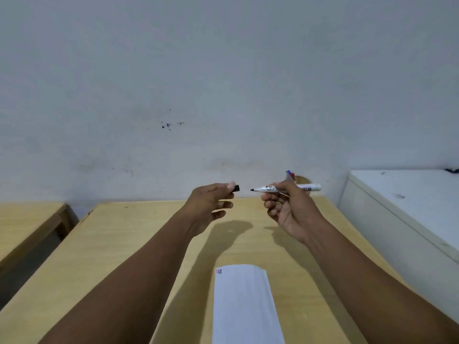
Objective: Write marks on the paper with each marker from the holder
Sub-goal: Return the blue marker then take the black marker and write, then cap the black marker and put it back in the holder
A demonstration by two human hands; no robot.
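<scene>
My right hand (285, 207) grips a white marker (308, 187) held level above the table, its bare black tip pointing left. My left hand (211, 202) pinches the marker's black cap (236, 188) a short gap away from the tip. Behind my right hand stands a wooden holder (303, 180), mostly hidden, with a blue-capped marker (288, 173) and a red-capped marker (292, 175) sticking up. A white sheet of paper (244, 306) lies on the table near me, with three short strokes (218, 271), red, blue and black, at its top left corner.
The light wooden table (124, 244) stands against a pale wall. A second wooden table (27, 219) sits to the left across a gap. A white cabinet (409, 207) stands to the right, close to the table's edge.
</scene>
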